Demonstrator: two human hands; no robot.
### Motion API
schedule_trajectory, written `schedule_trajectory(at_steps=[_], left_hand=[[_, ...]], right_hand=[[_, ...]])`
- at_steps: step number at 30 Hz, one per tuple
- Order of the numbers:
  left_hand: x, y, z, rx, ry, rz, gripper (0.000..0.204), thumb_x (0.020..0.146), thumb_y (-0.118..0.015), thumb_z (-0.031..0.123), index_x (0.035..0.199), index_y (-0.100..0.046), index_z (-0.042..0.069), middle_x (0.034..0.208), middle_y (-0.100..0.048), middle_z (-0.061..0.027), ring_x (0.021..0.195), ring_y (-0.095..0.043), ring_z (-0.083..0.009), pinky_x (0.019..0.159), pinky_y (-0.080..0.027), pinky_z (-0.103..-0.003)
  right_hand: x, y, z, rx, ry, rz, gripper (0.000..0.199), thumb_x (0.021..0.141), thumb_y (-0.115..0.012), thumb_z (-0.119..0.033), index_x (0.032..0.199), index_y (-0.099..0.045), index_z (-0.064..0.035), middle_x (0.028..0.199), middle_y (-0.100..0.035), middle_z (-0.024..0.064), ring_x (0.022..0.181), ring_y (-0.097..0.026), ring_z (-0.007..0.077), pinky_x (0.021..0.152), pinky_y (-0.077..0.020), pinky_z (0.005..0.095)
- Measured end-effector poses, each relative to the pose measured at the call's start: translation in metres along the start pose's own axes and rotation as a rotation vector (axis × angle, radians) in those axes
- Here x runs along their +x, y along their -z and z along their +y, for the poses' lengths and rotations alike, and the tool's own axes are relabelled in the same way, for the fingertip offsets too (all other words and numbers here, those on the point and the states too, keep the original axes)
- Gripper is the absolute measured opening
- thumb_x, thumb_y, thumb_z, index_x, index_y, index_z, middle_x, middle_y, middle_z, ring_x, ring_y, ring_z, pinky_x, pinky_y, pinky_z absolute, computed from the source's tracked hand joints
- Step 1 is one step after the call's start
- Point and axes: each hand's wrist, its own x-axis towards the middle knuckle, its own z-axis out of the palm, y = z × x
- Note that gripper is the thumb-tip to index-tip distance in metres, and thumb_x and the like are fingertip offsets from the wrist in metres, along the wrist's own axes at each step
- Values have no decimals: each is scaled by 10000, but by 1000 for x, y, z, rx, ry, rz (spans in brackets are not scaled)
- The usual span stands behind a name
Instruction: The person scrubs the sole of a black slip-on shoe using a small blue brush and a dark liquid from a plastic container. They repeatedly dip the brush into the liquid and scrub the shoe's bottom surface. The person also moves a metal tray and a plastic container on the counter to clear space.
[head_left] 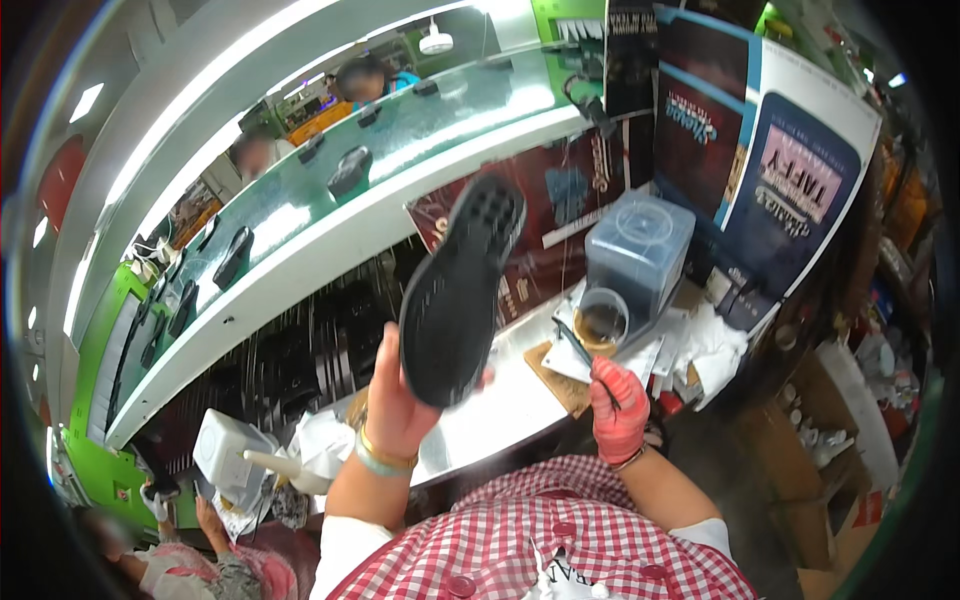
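Note:
My left hand [392, 405] grips a black shoe sole [455, 300] by its lower end and holds it up above the white bench, its patterned heel pointing away from me. My fingers are partly hidden behind the sole. On my right hand [619, 410] is a pinkish-red glove. It is closed around a thin dark brush [574, 342], whose far end reaches up beside a clear cup [601, 320] with brownish liquid in it. Whether the brush tip touches the cup I cannot tell.
Behind the cup stands a translucent plastic container [640, 240]. A green conveyor belt [400, 130] carrying dark shoe parts curves across the far side. White bench top [480, 430] lies below the sole. At left are a white jug [225, 455] and a co-worker's hand [212, 520].

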Motion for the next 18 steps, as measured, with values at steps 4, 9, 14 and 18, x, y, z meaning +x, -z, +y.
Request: schedule_trajectory(at_steps=[4,9,14,18], left_hand=[[132,9,29,-143,-186,133,435,973,-362,364,1263,-406,43,1305,-425,-174,1137,-483,-340,980,-398,-512],[180,38,50,738,343,156,615,916,-462,453,1249,-382,-58,1182,-531,-226,858,-649,-329,705,-553,-354],[180,106,136,2116,-246,577,393,813,-568,365,1023,-654,45,922,-660,-178,845,-634,-317,791,-492,-375],[173,152,213,2415,319,864,625,745,-573,560,1063,-643,27,1151,-579,-228,1111,-519,-386,936,-421,-414]], right_hand=[[12,-4,-10,8,-13,10,235,812,-644,-48,1041,-597,-39,986,-634,137,866,-625,286,755,-502,337],[13,-12,-19,-30,42,-11,221,801,-656,-48,1016,-606,-33,966,-641,129,856,-627,284,745,-509,333],[9,-10,-16,-13,-59,-45,203,805,-649,-45,1004,-611,-32,946,-646,123,828,-633,271,738,-508,328],[13,-11,-20,80,-202,21,181,819,-645,-67,993,-619,-26,916,-652,132,821,-637,265,734,-504,316]])
